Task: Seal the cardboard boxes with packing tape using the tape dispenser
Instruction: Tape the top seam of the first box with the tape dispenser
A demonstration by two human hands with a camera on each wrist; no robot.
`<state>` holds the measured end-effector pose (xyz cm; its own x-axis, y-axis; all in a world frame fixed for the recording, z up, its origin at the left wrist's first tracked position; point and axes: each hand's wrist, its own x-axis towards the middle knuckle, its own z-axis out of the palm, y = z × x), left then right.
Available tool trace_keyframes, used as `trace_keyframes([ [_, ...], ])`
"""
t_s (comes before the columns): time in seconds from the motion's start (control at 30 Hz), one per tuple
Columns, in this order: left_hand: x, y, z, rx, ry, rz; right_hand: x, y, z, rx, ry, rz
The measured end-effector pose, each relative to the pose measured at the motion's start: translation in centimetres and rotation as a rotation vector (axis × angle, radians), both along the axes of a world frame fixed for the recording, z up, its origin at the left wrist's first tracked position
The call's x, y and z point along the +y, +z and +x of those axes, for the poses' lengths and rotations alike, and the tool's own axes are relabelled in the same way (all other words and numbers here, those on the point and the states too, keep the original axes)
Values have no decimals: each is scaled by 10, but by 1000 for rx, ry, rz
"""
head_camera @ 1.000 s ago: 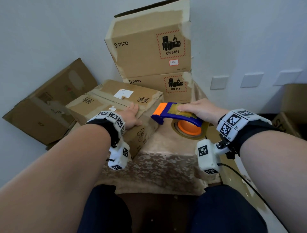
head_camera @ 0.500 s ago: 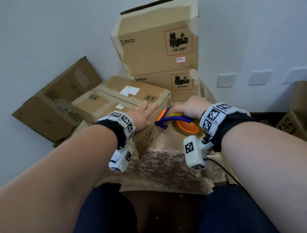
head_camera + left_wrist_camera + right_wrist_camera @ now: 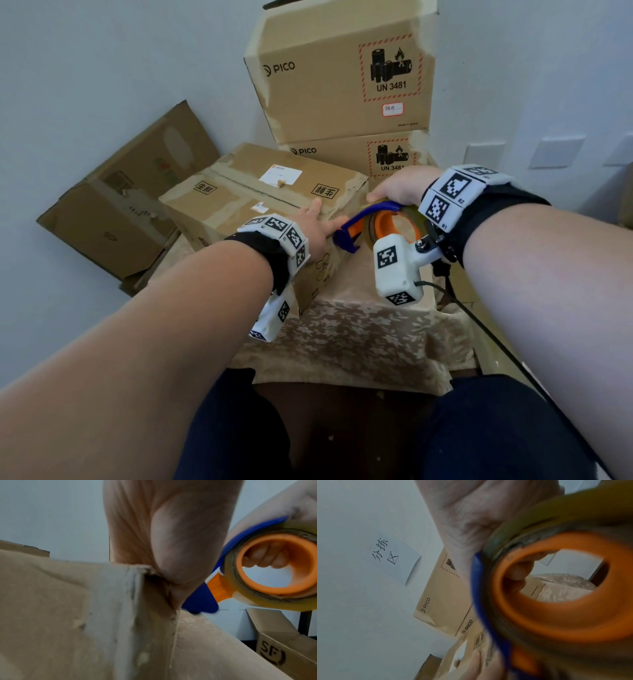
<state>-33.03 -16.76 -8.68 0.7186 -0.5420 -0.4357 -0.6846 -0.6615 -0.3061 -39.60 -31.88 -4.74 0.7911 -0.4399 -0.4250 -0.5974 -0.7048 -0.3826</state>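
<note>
A brown cardboard box (image 3: 246, 202) with a white label lies on the cloth-covered table (image 3: 359, 329), its top flaps closed along a seam. My left hand (image 3: 317, 228) rests flat on the box's near right corner (image 3: 137, 577), fingers straight. My right hand (image 3: 399, 188) grips the blue and orange tape dispenser (image 3: 376, 226), lifted and tilted beside that corner. Its clear tape roll on an orange core (image 3: 278, 566) shows my curled fingers through the hole. The dispenser's blue nose (image 3: 200, 604) sits right by my left thumb. The right wrist view is filled by the orange core (image 3: 547, 615).
Two stacked PICO boxes (image 3: 342, 75) stand against the wall behind. A flattened box (image 3: 123, 205) leans at the left. Another box marked SF (image 3: 278, 649) sits low at the right. Wall plates (image 3: 555, 150) are at the right; a paper sign (image 3: 392, 557) hangs on the wall.
My right hand has lifted the dispenser off the table and tipped it on edge, moving it left toward the box corner. My left hand has stayed on the box.
</note>
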Motion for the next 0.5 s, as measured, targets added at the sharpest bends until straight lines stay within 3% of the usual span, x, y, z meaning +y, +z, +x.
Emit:
trace_keyframes([
  [0.17, -5, -1, -3, -29, 11, 42, -15, -24, -3, 142, -36, -161],
  [0.33, -9, -4, 3, -10, 17, 98, -28, -36, -7, -74, -149, -95],
  [0.5, -2, 6, 4, 88, 10, 43, -14, -50, -4, 111, 35, -265],
])
